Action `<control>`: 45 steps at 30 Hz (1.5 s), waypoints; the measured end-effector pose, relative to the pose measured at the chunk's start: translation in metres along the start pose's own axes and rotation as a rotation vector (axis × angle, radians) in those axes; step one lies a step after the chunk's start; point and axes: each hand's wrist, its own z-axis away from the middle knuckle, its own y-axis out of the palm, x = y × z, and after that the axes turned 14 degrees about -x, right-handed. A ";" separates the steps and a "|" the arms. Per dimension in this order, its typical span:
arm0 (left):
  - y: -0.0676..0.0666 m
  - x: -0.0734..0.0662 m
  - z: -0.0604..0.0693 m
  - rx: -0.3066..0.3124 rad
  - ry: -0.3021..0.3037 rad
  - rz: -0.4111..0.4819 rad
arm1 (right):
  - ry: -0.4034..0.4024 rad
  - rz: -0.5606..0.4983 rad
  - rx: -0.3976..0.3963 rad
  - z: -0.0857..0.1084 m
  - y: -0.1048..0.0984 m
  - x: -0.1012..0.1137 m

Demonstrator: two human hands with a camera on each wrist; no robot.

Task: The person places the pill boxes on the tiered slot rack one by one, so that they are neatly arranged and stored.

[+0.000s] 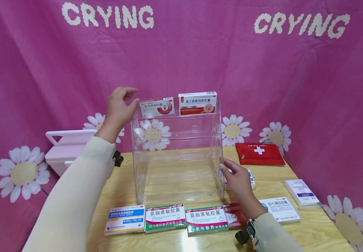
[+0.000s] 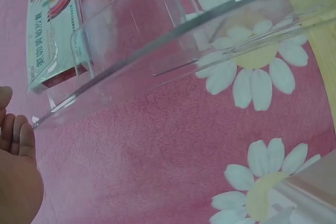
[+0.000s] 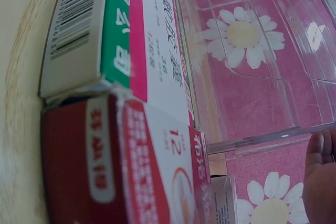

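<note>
Magenta cloth (image 1: 181, 56) hangs behind a wood-grain table (image 1: 115, 189) — white daisies (image 1: 232, 131) low down, pale CRYING lettering (image 1: 117, 17) above.

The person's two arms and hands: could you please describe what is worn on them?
Plain cream-coloured long fabric sleeves cover both arms. A small black device sits at each wrist. The left hand and right hand are bare, without gloves.

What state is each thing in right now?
Clear rack: upright
Upper boxes: propped upright
Green boxes: flat
Red box: flat
Left blue box: flat
White boxes: flat
Red kit: flat
Pink case: handle up
Left hand: at rack's upper corner, grip unclear
Right hand: at rack's right edge, grip unclear
</note>
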 end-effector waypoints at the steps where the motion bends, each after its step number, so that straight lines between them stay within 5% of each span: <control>1: -0.003 0.001 0.002 -0.017 -0.016 0.023 | -0.001 -0.004 0.002 0.000 0.000 0.000; 7: -0.024 0.010 0.018 -0.031 -0.115 0.051 | 0.008 -0.003 0.011 0.002 -0.002 0.003; 14: -0.049 0.029 0.054 -0.038 -0.264 0.157 | 0.029 0.008 0.024 0.004 -0.004 0.005; 22: -0.063 0.062 0.112 0.039 -0.398 0.230 | 0.037 0.018 0.023 0.002 -0.007 0.009; 25: -0.068 0.073 0.141 0.129 -0.434 0.224 | 0.038 0.017 0.021 0.001 -0.007 0.008; 29: -0.079 0.089 0.182 0.308 -0.417 0.135 | 0.036 0.020 0.023 0.000 -0.005 0.006; 33: -0.091 0.102 0.213 0.399 -0.384 0.108 | 0.037 0.027 0.019 0.000 -0.003 0.005; 45: -0.124 0.126 0.265 0.615 -0.331 0.195 | 0.025 0.037 0.036 0.003 -0.004 0.007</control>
